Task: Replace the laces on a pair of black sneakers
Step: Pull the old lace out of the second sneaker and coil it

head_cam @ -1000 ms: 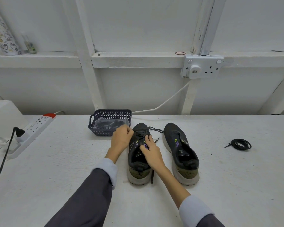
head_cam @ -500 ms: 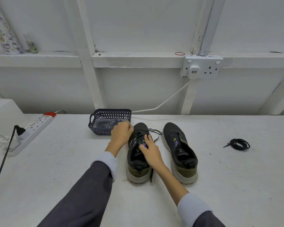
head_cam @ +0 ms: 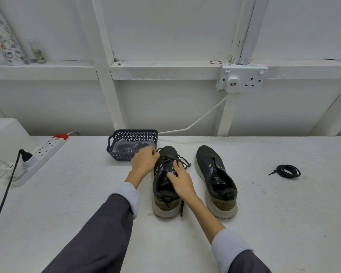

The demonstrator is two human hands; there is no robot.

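Two black sneakers with pale soles stand side by side on the white table, toes pointing away from me. The left sneaker (head_cam: pixel 165 186) has a dark lace (head_cam: pixel 182 159) threaded loosely near its toe, one end trailing past the heel. My left hand (head_cam: pixel 144 161) pinches the lace at the shoe's left eyelets. My right hand (head_cam: pixel 180 179) rests on the tongue area, fingers curled at the right eyelets. The right sneaker (head_cam: pixel 215 178) has no lace. A coiled black lace (head_cam: pixel 288 171) lies apart on the right.
A dark blue plastic basket (head_cam: pixel 133 136) holding a clear bag of dark items sits just behind my left hand. A white power strip (head_cam: pixel 45 152) with a black plug lies at the left. A wall socket (head_cam: pixel 242 77) and its white cable are on the back wall.
My left hand has shifted slightly along the lace near the toe; my right hand stays on the shoe's right side. The sneakers have not moved.
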